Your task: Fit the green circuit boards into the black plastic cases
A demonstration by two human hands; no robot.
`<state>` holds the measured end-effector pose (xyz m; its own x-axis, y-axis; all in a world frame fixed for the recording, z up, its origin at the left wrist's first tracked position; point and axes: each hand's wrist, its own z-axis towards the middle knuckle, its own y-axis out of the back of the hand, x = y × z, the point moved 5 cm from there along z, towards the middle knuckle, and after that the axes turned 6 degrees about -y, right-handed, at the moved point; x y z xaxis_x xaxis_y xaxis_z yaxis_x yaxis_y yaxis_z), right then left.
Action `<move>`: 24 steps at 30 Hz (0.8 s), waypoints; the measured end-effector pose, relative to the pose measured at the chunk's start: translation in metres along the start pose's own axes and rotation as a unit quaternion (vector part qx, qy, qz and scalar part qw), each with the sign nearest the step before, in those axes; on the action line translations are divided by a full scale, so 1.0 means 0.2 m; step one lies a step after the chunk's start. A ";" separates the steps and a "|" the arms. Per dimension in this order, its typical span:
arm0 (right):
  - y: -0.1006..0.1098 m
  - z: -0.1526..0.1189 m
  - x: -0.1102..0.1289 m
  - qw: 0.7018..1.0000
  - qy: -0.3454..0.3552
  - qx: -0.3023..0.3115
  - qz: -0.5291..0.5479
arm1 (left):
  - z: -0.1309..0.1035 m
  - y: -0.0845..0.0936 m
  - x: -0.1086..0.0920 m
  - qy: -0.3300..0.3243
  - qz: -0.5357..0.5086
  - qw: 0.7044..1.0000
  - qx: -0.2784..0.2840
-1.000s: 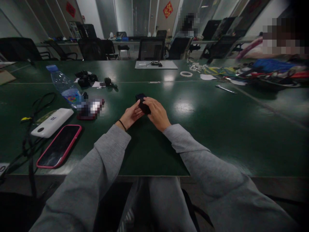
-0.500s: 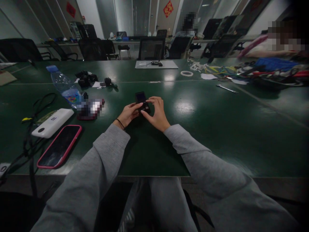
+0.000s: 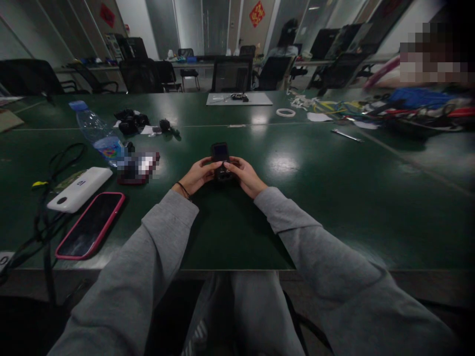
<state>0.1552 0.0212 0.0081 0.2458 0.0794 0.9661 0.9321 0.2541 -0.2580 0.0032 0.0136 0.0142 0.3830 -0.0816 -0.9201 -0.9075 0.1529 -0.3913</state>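
Observation:
Between my two hands is a small black handheld device with a dark screen (image 3: 221, 150) at its far end. My left hand (image 3: 202, 174) grips its left side, the thumb lying across the front below the screen. From the right, my right hand (image 3: 245, 175) closes around the other side, its thumb also on the front and close to the left thumb. Fingers behind the device are partly hidden. The device is held over the green table (image 3: 230, 222), tilted so its screen faces me; whether it touches the tabletop I cannot tell.
Left of my arms lie a pink-edged phone (image 3: 91, 225), a white power bank (image 3: 79, 189), black cables and a leaning plastic bottle (image 3: 98, 133). Farther back are a white board (image 3: 222, 100), a tape roll (image 3: 285, 112) and a wrench (image 3: 347, 135). Another person sits at the far right beside tangled wires.
My right hand has gone from fingers spread around the device's right edge to gripping its side, thumb on the front. The device has turned more upright and straight towards me.

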 end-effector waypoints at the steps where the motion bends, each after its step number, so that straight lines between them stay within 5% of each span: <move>1: 0.00 0.00 0.00 1.000 -0.005 0.001 0.009 | 0.00 0.00 0.00 0.002 0.001 1.000 0.003; 24: 0.01 0.00 -0.01 0.998 -0.049 0.029 0.026 | -0.01 0.03 -0.06 -0.005 0.139 0.989 0.058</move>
<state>0.1563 0.0217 0.0066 0.2641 0.1870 0.9462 0.9009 0.3024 -0.3112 -0.0071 0.0144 0.0219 0.1245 -0.0115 -0.9922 -0.9523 0.2793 -0.1228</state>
